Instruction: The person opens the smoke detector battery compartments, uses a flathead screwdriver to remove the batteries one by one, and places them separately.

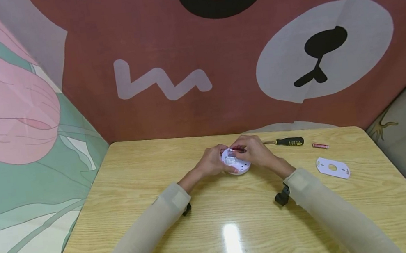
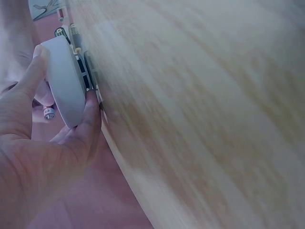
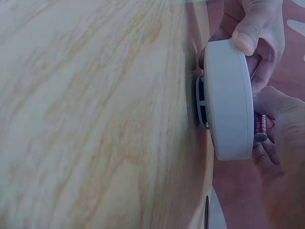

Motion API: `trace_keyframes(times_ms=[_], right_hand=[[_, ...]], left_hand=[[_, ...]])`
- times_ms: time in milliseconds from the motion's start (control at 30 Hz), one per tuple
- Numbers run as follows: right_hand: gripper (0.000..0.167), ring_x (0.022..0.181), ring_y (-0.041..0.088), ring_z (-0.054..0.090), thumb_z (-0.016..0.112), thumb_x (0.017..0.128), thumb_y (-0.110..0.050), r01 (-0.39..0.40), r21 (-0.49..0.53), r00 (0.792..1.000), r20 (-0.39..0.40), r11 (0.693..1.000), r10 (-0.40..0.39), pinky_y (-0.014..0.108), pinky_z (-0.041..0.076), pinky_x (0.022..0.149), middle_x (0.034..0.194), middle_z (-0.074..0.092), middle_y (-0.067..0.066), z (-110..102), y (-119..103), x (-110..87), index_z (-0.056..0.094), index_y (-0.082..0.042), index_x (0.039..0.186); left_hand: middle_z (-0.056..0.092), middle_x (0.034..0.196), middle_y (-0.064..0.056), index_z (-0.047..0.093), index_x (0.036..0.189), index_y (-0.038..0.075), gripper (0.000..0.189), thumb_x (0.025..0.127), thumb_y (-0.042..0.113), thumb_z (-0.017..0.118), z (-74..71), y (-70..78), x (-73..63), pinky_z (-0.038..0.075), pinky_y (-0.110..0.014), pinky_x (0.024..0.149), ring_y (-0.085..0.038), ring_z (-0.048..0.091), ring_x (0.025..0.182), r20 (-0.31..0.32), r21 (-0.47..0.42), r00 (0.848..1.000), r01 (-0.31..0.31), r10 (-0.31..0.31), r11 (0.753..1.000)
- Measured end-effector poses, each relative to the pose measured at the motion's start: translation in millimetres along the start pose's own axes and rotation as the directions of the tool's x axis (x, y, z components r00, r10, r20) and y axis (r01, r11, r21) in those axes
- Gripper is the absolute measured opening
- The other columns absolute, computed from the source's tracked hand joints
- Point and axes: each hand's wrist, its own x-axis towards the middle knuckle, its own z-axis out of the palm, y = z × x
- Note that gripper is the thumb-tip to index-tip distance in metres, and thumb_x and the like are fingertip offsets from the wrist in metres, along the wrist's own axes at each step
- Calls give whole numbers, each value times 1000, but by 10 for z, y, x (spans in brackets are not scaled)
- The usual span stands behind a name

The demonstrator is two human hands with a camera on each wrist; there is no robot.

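Note:
A round white smoke detector [image 1: 239, 165] is held above the table in my left hand [image 1: 212, 161], its flat back with a printed label turned up towards me. In the left wrist view, the thumb and fingers of that hand grip the detector [image 2: 66, 81] by its rim. My right hand [image 1: 256, 150] pinches a red battery [image 3: 260, 128] against the back of the detector [image 3: 228, 100]. Whether the battery is seated cannot be told, because fingers cover part of it. Dark vent slots [image 3: 202, 102] show on the detector's underside.
To the right of the hands lie a black and yellow screwdriver [image 1: 290, 141], a second red battery [image 1: 320, 146] and a white mounting plate [image 1: 323, 166] with a central hole. They lie on the wood-grain table [image 1: 161, 155]. A printed cloth [image 1: 223, 112] hangs behind its far edge.

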Motion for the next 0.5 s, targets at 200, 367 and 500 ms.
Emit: trace_keyframes(times_ms=[200,367,500], right_hand=[[15,85,16,71,84,89,-4,-27,-3,1000,5,1000,27,31,60,72,98,78,6,-36,6,-16,83,-5,103],[15,85,15,71,84,89,-5,-72,3,997,12,997,72,29,60,73,98,78,5,-71,22,-36,83,-5,104],[14,83,14,69,84,89,-5,-91,12,996,14,996,91,26,59,71,97,77,4,-107,30,-58,83,-5,103]], left_hand=[[70,129,-11,59,141,0,90,71,38,101,-1,5,-6,55,-32,95,-18,65,110,0,-1,1000,7,-7,1000],[71,127,-10,59,142,1,91,71,38,101,-1,8,-5,55,-31,93,-17,65,107,2,8,1000,13,-13,1000],[71,127,-11,58,142,0,92,70,37,102,-2,9,-4,55,-32,94,-18,65,108,1,10,1000,13,-13,1000]])
